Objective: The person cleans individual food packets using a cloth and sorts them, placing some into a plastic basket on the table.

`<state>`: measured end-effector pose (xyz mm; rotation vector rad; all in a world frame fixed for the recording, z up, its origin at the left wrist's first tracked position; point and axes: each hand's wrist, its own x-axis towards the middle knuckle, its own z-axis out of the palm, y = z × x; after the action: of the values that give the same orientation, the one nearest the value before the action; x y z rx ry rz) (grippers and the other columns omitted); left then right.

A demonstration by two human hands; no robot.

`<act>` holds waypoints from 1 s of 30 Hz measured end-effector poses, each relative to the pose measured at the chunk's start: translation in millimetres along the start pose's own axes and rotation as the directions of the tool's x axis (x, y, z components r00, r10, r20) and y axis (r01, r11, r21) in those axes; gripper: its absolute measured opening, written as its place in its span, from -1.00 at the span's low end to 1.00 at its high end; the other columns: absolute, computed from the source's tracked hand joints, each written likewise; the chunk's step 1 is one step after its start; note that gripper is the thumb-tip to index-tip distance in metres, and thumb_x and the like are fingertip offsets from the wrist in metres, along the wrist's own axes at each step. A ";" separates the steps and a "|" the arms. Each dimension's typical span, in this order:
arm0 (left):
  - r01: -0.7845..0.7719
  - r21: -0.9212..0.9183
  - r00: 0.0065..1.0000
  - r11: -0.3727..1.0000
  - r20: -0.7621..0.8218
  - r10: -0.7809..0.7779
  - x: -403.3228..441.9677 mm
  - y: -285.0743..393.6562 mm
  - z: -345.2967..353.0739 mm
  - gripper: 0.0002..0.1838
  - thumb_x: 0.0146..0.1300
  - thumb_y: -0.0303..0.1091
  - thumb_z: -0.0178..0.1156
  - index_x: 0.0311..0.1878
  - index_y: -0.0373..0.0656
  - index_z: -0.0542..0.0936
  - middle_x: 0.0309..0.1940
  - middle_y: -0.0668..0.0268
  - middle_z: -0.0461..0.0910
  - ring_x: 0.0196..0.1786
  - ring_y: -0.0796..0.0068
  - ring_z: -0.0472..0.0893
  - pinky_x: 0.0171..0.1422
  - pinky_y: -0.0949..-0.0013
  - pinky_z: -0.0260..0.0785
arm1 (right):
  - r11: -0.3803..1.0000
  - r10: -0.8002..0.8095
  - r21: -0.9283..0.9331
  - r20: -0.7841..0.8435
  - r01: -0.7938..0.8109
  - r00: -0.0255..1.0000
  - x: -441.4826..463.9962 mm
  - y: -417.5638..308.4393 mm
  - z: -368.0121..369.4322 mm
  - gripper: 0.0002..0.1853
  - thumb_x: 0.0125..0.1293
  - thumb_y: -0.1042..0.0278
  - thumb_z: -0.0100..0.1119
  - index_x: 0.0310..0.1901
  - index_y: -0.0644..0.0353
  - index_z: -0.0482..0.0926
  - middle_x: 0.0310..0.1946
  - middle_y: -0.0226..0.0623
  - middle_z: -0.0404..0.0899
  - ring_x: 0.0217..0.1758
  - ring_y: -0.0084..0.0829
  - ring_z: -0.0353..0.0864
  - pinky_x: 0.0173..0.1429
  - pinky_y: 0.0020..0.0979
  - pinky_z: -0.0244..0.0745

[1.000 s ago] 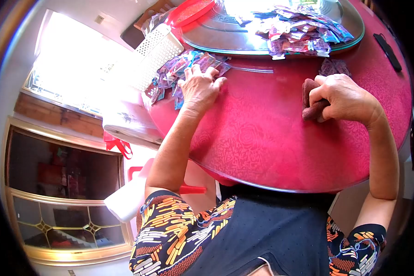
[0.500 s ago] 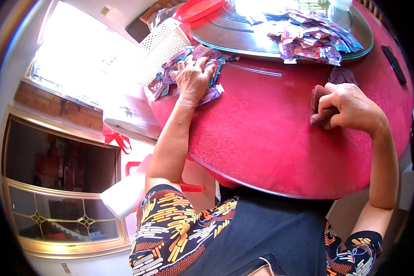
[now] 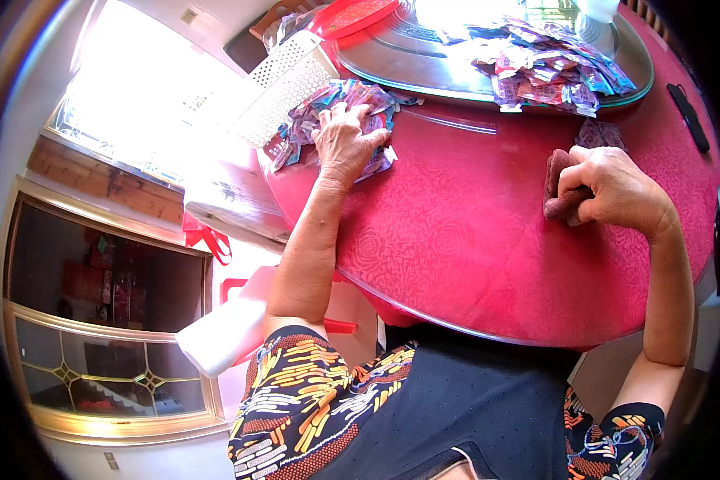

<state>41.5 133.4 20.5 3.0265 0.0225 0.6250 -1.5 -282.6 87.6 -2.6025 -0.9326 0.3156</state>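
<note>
My left hand (image 3: 346,144) lies with its fingers spread on a heap of small purple and blue packets (image 3: 380,100) at the left edge of the red table (image 3: 448,232). A folded brown cloth (image 3: 560,186) is gripped in my right hand (image 3: 614,188), over the right part of the table. Just beyond that hand lies a dark purple packet (image 3: 600,134). A larger pile of similar packets (image 3: 548,68) rests on the raised round turntable (image 3: 400,64) at the back.
A white perforated basket (image 3: 288,88) stands beside the left heap. Behind it is a red round tray (image 3: 356,16). A black elongated object (image 3: 688,118) lies near the table's right edge. White rolled material (image 3: 224,332) and a red stool (image 3: 340,326) are below at left.
My left hand has shifted over the left heap, and packets there have been moved closer together. My right hand still holds the brown cloth. The view has shifted slightly.
</note>
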 end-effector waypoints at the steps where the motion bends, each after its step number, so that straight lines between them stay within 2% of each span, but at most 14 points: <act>1: -0.026 -0.010 0.999 1.000 -0.032 0.026 1.2 -3.2 4.1 -0.34 0.12 0.11 0.47 0.28 0.05 0.74 0.28 0.12 0.62 0.38 -0.02 0.49 0.43 -0.15 0.38 | 1.000 -0.005 -0.001 0.003 0.005 1.000 0.3 0.7 -0.3 -0.70 -0.10 0.34 0.60 -0.24 0.12 0.84 -0.27 -0.17 0.69 -0.15 -0.14 0.68 -0.01 -0.07 0.54; 6: -0.079 0.001 0.989 0.997 -0.126 0.078 7.4 -8.4 10.3 -0.49 0.08 -0.27 0.35 0.18 -0.01 0.77 0.10 0.11 0.73 0.19 0.00 0.63 0.33 0.04 0.52 | 0.999 -0.029 -0.016 -0.022 0.029 0.999 1.1 3.3 1.3 -0.69 -0.11 0.32 0.60 -0.25 0.12 0.84 -0.27 -0.18 0.69 -0.14 -0.13 0.68 0.00 -0.07 0.54; 9: -0.146 -0.066 0.970 0.987 -0.208 0.129 12.7 -18.3 16.9 -0.56 0.08 -0.34 0.33 0.10 -0.03 0.79 0.01 0.10 0.76 0.09 0.03 0.69 0.27 0.03 0.55 | 1.000 -0.020 -0.005 -0.023 0.020 1.000 3.0 3.8 1.2 -0.69 -0.11 0.31 0.60 -0.25 0.11 0.84 -0.27 -0.19 0.70 -0.13 -0.13 0.69 0.03 -0.09 0.55; 12: -0.223 -0.094 0.897 0.970 -0.410 0.166 17.8 -28.0 22.9 -0.60 0.07 -0.40 0.30 0.04 -0.07 0.81 -0.10 0.07 0.79 -0.03 0.06 0.76 0.17 0.04 0.59 | 1.000 -0.003 0.029 -0.017 0.003 1.000 4.9 5.7 0.2 -0.68 -0.12 0.30 0.60 -0.25 0.10 0.84 -0.27 -0.18 0.70 -0.11 -0.13 0.70 0.05 -0.10 0.56; 15: -0.159 -0.295 0.867 0.942 -0.499 -0.010 19.2 -29.2 18.1 -0.62 0.07 -0.48 0.29 0.00 -0.12 0.82 -0.21 0.09 0.81 -0.17 0.17 0.80 0.05 0.17 0.63 | 0.999 0.011 0.040 -0.008 -0.011 1.000 6.5 7.8 -1.0 -0.68 -0.12 0.28 0.61 -0.24 0.09 0.83 -0.27 -0.18 0.70 -0.10 -0.13 0.70 0.06 -0.11 0.56; 16: -0.166 -0.359 0.849 0.918 -0.526 -0.052 21.5 -31.3 17.0 -0.63 0.08 -0.57 0.29 -0.02 -0.17 0.82 -0.33 0.16 0.80 -0.31 0.38 0.76 -0.07 0.31 0.61 | 0.999 0.007 0.051 -0.008 -0.006 1.000 6.7 9.1 -0.1 -0.68 -0.12 0.28 0.61 -0.24 0.09 0.83 -0.27 -0.17 0.70 -0.10 -0.13 0.70 0.06 -0.11 0.56; 17: -0.072 -0.494 0.868 0.866 -0.459 -0.190 24.5 -34.4 16.4 -0.63 0.06 -0.63 0.32 -0.02 -0.22 0.82 -0.34 0.31 0.79 -0.31 0.54 0.69 -0.09 0.40 0.57 | 0.998 0.003 0.062 -0.008 -0.002 1.000 6.9 10.4 0.4 -0.67 -0.12 0.27 0.61 -0.24 0.09 0.83 -0.27 -0.17 0.70 -0.10 -0.13 0.69 0.05 -0.11 0.56; 19: -0.089 -0.702 0.840 0.707 -0.435 -0.325 29.5 -29.4 2.0 -0.64 0.04 -0.66 0.35 -0.04 -0.24 0.82 -0.31 0.38 0.77 -0.33 0.58 0.65 -0.14 0.44 0.55 | 0.999 -0.019 0.050 -0.017 0.020 1.000 7.2 12.8 0.9 -0.68 -0.11 0.26 0.61 -0.24 0.09 0.83 -0.26 -0.17 0.70 -0.10 -0.13 0.69 0.04 -0.11 0.55; 20: -0.062 -0.848 0.846 0.527 -0.325 -0.423 30.8 -26.7 -5.4 -0.65 0.04 -0.67 0.36 -0.06 -0.26 0.81 -0.30 0.38 0.76 -0.37 0.59 0.64 -0.22 0.45 0.52 | 0.999 -0.030 0.044 -0.021 0.031 0.999 7.4 13.6 1.2 -0.68 -0.11 0.26 0.61 -0.24 0.09 0.83 -0.26 -0.17 0.70 -0.10 -0.12 0.69 0.04 -0.10 0.55; 21: 0.024 -0.879 0.843 0.475 -0.238 -0.483 34.6 -31.9 -10.7 -0.64 0.04 -0.69 0.37 -0.05 -0.26 0.81 -0.32 0.38 0.74 -0.39 0.60 0.62 -0.30 0.45 0.49 | 0.998 -0.024 0.051 -0.018 0.025 1.000 7.6 14.0 1.0 -0.67 -0.11 0.25 0.61 -0.24 0.09 0.83 -0.26 -0.17 0.69 -0.10 -0.12 0.69 0.03 -0.10 0.54; 23: 0.133 -0.861 0.818 0.490 -0.184 -0.546 44.1 -37.8 -28.4 -0.63 0.02 -0.71 0.39 -0.04 -0.31 0.79 -0.33 0.38 0.74 -0.38 0.56 0.64 -0.25 0.44 0.52 | 0.998 -0.013 0.064 -0.009 0.014 1.000 7.6 13.7 0.0 -0.66 -0.11 0.24 0.62 -0.23 0.09 0.83 -0.26 -0.17 0.69 -0.10 -0.12 0.69 0.02 -0.09 0.54; 24: 0.047 -0.868 0.820 0.495 -0.250 -0.514 55.9 -56.0 -22.4 -0.63 0.01 -0.75 0.40 -0.04 -0.35 0.78 -0.30 0.34 0.75 -0.35 0.51 0.66 -0.18 0.44 0.55 | 0.998 -0.006 0.068 -0.011 0.007 1.000 7.3 12.9 0.1 -0.66 -0.11 0.25 0.62 -0.23 0.09 0.83 -0.26 -0.17 0.69 -0.10 -0.12 0.69 0.02 -0.09 0.53; 27: -0.004 -0.938 0.816 0.347 -0.204 -0.540 74.1 -65.3 -52.0 -0.64 0.05 -0.78 0.37 -0.03 -0.43 0.74 -0.22 0.22 0.76 -0.29 0.38 0.71 -0.11 0.34 0.63 | 0.997 0.000 0.075 -0.016 0.002 1.000 6.5 11.2 0.2 -0.66 -0.12 0.27 0.63 -0.23 0.10 0.83 -0.28 -0.17 0.67 -0.12 -0.12 0.69 0.00 -0.09 0.53; 30: -0.082 -0.953 0.799 0.292 -0.238 -0.552 91.3 -64.1 -93.9 -0.58 0.11 -0.82 0.26 0.09 -0.47 0.67 -0.18 0.05 0.74 -0.31 0.29 0.78 -0.26 0.31 0.79 | 0.998 -0.029 0.055 -0.024 0.031 0.999 5.8 11.7 -0.2 -0.66 -0.12 0.32 0.63 -0.22 0.12 0.82 -0.29 -0.16 0.66 -0.15 -0.12 0.69 -0.02 -0.10 0.54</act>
<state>87.9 204.1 139.3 1.5401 0.1130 0.9772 9.6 -287.4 82.6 -2.5345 -0.9409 0.2985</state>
